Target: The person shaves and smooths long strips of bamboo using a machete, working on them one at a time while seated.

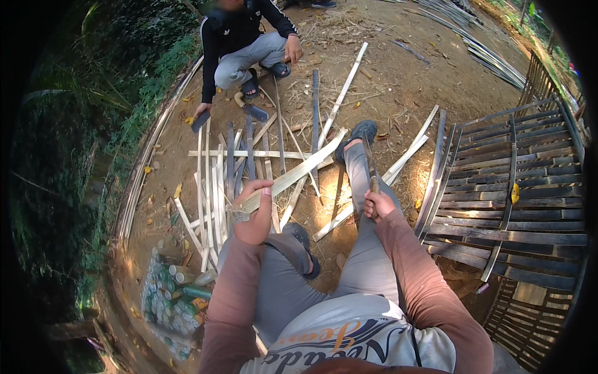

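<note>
A woven bamboo panel lies on the dirt at right, loose slats at left. The left hand grips a long bamboo strip slanting up-right above the slats; the right hand is closed around a knife, blade pointing up.

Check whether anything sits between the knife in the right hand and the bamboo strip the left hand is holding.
Nothing visible blocks it. The right hand holds the knife upright over the right leg, and the left hand grips the near end of the bamboo strip. Between them lies only open air above scattered slats on the ground.
</note>
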Demonstrator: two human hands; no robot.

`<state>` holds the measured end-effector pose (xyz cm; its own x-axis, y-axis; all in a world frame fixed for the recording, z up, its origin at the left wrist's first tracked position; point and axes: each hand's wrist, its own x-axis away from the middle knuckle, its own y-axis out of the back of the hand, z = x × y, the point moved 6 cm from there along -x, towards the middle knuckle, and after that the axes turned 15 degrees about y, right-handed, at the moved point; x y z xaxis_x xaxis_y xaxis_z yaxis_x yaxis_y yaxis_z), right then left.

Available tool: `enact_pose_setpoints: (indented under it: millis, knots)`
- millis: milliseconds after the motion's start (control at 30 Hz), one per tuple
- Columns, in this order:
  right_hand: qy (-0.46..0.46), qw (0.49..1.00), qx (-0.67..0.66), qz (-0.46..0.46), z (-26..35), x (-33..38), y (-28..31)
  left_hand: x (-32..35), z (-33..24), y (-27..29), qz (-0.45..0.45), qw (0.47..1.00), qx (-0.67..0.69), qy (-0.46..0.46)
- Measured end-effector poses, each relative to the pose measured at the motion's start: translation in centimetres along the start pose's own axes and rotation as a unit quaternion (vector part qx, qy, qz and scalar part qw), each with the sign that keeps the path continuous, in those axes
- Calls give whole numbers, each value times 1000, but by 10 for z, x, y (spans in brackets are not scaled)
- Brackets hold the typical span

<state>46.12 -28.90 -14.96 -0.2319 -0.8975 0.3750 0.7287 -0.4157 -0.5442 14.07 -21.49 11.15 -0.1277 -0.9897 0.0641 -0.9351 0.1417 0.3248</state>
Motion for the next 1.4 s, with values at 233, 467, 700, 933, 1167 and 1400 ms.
enact_pose_setpoints:
  millis: [233, 467, 700, 933, 1167, 1400]
  knots:
    - [1, 1000, 4, 4, 1, 0, 0, 0, 0, -2, -2, 1000, 9, 6]
    - [-1, 1000, 2, 5, 0, -1, 1, -1, 3, 0, 2, 1000, 5, 15]
    - [-6, 1000, -5, 10, -4, -3, 1, -5, 0, 6, -44, 993, -69, -81]
    - [-1, 999, 34, 10, 0, 5, 0, -8, 1, 7, -16, 1000, -11, -7]
    - [20, 997, 73, -2, 7, 48, -2, -26, 23, 18, -40, 997, 43, 52]
    - [56, 986, 137, 83, 82, 120, -41, -56, 48, 36, -47, 996, 67, 16]
